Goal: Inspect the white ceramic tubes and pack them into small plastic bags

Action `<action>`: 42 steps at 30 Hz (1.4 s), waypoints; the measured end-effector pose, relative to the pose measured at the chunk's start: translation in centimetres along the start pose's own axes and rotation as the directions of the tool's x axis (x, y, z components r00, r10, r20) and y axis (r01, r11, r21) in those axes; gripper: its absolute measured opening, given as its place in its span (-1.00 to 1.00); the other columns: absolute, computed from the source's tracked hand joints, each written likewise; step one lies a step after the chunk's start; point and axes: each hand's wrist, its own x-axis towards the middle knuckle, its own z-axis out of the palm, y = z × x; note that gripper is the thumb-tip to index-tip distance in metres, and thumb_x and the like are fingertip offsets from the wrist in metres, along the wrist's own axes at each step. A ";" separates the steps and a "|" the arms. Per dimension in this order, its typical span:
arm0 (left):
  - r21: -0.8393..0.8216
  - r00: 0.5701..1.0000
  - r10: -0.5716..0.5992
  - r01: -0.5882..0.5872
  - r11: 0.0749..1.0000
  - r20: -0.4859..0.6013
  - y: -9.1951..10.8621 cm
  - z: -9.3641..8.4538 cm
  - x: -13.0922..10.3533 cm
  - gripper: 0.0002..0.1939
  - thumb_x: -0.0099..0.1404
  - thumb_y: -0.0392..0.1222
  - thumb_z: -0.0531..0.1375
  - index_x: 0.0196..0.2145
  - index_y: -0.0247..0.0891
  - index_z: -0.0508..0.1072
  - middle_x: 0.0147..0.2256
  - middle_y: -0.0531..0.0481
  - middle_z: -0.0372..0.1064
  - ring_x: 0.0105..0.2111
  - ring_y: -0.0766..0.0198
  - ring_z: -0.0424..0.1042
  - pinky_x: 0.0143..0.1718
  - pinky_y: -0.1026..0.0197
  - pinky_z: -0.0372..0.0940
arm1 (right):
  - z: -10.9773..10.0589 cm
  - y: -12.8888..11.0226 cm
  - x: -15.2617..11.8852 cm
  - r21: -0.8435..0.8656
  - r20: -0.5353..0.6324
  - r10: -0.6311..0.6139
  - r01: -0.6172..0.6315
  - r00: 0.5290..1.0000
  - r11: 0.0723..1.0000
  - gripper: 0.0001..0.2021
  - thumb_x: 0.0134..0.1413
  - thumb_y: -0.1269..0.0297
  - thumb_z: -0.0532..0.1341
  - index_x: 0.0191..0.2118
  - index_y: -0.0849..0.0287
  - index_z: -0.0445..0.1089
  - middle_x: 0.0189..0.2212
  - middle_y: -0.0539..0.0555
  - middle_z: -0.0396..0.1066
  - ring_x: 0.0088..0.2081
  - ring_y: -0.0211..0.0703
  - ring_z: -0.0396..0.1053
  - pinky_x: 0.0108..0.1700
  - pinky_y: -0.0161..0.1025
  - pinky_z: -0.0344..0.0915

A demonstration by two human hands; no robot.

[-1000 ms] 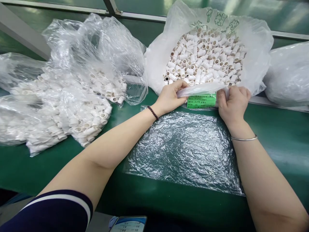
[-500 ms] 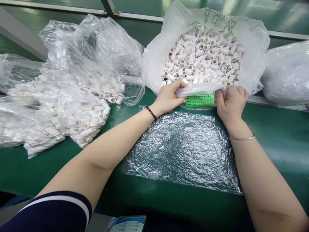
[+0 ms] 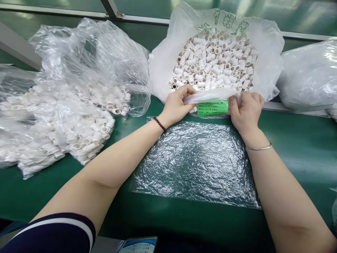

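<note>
A large white plastic bag [image 3: 268,63] lies open at the back centre, full of short white pipe fittings [image 3: 213,63]. My left hand [image 3: 177,105] pinches the left part of its folded front edge. On the right part of the same edge, my right hand [image 3: 246,110] is closed, with the thumb in front. Between my hands a green label [image 3: 212,107] with handwriting shows below the fold. Nearer to me, a flat clear plastic bag [image 3: 195,165] is spread on the green table [image 3: 210,225], between my forearms.
Clear bags of white fittings [image 3: 86,130] are heaped on the left. Another filled plastic bag [image 3: 310,77] sits at the right. A metal rail [image 3: 144,19] runs behind the bags. A card with blue print [image 3: 139,245] shows at the bottom edge.
The whole view has shifted, so the bags and both hands appear slightly farther left. Both hands keep their hold on the bag's front edge.
</note>
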 end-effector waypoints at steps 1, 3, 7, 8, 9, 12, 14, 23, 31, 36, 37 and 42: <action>0.006 1.000 0.001 -0.001 1.000 -0.007 0.0 0.0 0.0 -0.80 0.10 -0.25 0.27 -0.28 -0.16 0.39 -0.27 0.07 0.49 -0.24 0.27 0.45 -0.16 0.20 0.36 | 0.0 0.0 0.0 0.006 -0.007 -0.002 0.002 1.000 1.000 -0.60 0.25 -0.07 -0.06 -0.48 0.09 0.16 -0.50 0.05 0.22 -0.25 -0.01 0.25 0.00 0.05 0.10; 0.023 1.000 -0.004 0.005 1.000 -0.016 0.0 -0.1 0.1 -0.81 0.10 -0.24 0.28 -0.30 -0.16 0.39 -0.28 0.07 0.49 -0.25 0.27 0.44 -0.18 0.20 0.36 | -0.1 0.0 -0.1 0.022 -0.019 -0.005 0.005 1.000 1.000 -0.59 0.26 -0.08 -0.08 -0.45 0.10 0.20 -0.50 0.06 0.23 -0.25 -0.01 0.26 -0.01 0.05 0.10; 0.061 0.998 -0.026 0.029 0.998 -0.050 -0.1 -0.1 0.2 -0.82 0.10 -0.22 0.29 -0.32 -0.16 0.39 -0.31 0.09 0.49 -0.30 0.28 0.43 -0.23 0.21 0.36 | -0.6 -0.2 -0.1 0.074 0.011 -0.065 0.064 0.998 0.995 -0.55 0.22 -0.18 -0.06 -0.35 0.10 0.27 -0.44 0.08 0.28 -0.23 0.01 0.27 -0.02 0.05 0.11; 0.071 0.998 -0.030 0.035 0.997 -0.063 -0.2 -0.1 0.2 -0.83 0.11 -0.21 0.30 -0.32 -0.16 0.39 -0.31 0.09 0.49 -0.30 0.28 0.42 -0.24 0.21 0.35 | -0.7 -0.2 -0.1 0.081 0.030 -0.086 0.083 0.996 0.993 -0.54 0.19 -0.21 -0.03 -0.32 0.10 0.28 -0.42 0.08 0.29 -0.21 0.03 0.27 -0.02 0.05 0.12; 0.083 0.997 -0.033 0.039 0.996 -0.074 -0.3 -0.1 0.2 -0.83 0.11 -0.21 0.30 -0.32 -0.17 0.40 -0.31 0.08 0.49 -0.30 0.27 0.42 -0.24 0.21 0.35 | -0.8 -0.2 0.0 0.081 0.046 -0.099 0.095 0.994 0.992 -0.53 0.15 -0.24 0.00 -0.30 0.10 0.29 -0.40 0.09 0.30 -0.20 0.04 0.27 -0.02 0.05 0.12; 0.122 0.996 -0.024 0.034 0.992 -0.080 -0.4 -0.1 0.3 -0.82 0.12 -0.20 0.30 -0.31 -0.18 0.40 -0.30 0.07 0.49 -0.29 0.26 0.42 -0.24 0.20 0.35 | -0.6 -0.1 0.0 0.034 0.057 -0.077 0.075 0.995 0.997 -0.53 0.10 -0.26 0.07 -0.28 0.11 0.29 -0.38 0.09 0.31 -0.18 0.08 0.27 -0.04 0.08 0.13; 0.140 0.997 -0.017 0.027 0.990 -0.071 -0.5 -0.1 0.3 -0.82 0.12 -0.20 0.31 -0.30 -0.18 0.40 -0.31 0.07 0.48 -0.29 0.25 0.42 -0.24 0.20 0.35 | -0.4 -0.1 0.0 -0.006 0.048 -0.048 0.048 0.998 0.999 -0.56 0.11 -0.22 0.08 -0.29 0.11 0.29 -0.39 0.09 0.31 -0.17 0.09 0.26 -0.04 0.10 0.13; 0.127 0.995 -0.040 0.052 0.991 -0.095 -0.6 -0.1 0.3 -0.78 0.09 -0.19 0.33 -0.29 -0.18 0.41 -0.30 0.08 0.49 -0.29 0.26 0.44 -0.23 0.20 0.38 | -0.3 0.0 0.0 -0.030 0.057 -0.033 0.035 0.998 0.999 -0.68 0.21 -0.08 0.05 -0.28 0.09 0.28 -0.37 0.12 0.32 -0.15 0.09 0.23 -0.05 0.12 0.11; 0.052 0.989 -0.079 0.086 0.995 -0.123 -1.1 0.1 0.1 -0.76 0.13 -0.34 0.21 -0.21 -0.18 0.37 -0.20 0.04 0.49 -0.19 0.23 0.46 -0.17 0.16 0.42 | -0.3 0.1 -0.1 -0.015 0.020 -0.007 0.007 1.000 1.000 -0.70 0.23 -0.08 0.01 -0.29 0.01 0.28 -0.33 0.17 0.36 -0.13 0.12 0.19 -0.06 0.13 0.08; 0.007 0.994 -0.081 0.082 0.997 -0.078 -1.4 0.0 0.0 -0.72 0.17 -0.33 0.17 -0.14 -0.14 0.31 -0.23 0.05 0.46 -0.27 0.26 0.47 -0.34 0.21 0.42 | 0.0 0.6 -0.2 0.021 -0.045 -0.038 0.039 0.998 0.999 -0.74 0.19 0.02 0.03 -0.25 0.08 0.30 -0.33 0.14 0.35 -0.13 0.12 0.23 -0.05 0.13 0.12; -0.012 0.995 -0.081 0.080 0.997 -0.064 -1.3 0.0 0.0 -0.71 0.19 -0.32 0.16 -0.12 -0.14 0.30 -0.26 0.06 0.45 -0.31 0.27 0.47 -0.38 0.22 0.40 | 0.0 0.6 -0.2 0.028 -0.043 -0.049 0.050 0.998 0.998 -0.75 0.18 0.04 0.03 -0.26 0.09 0.30 -0.35 0.12 0.33 -0.14 0.11 0.24 -0.05 0.12 0.12; 0.012 0.997 -0.013 0.014 1.000 -0.071 -1.0 -0.1 0.1 -0.77 0.15 -0.24 0.23 -0.21 -0.13 0.34 -0.29 0.09 0.45 -0.32 0.28 0.44 -0.29 0.19 0.38 | -0.1 0.6 -0.2 0.004 -0.004 -0.052 0.052 0.999 0.999 -0.78 0.12 0.11 0.03 -0.42 0.10 0.26 -0.52 0.04 0.19 -0.27 0.02 0.24 -0.06 0.04 0.12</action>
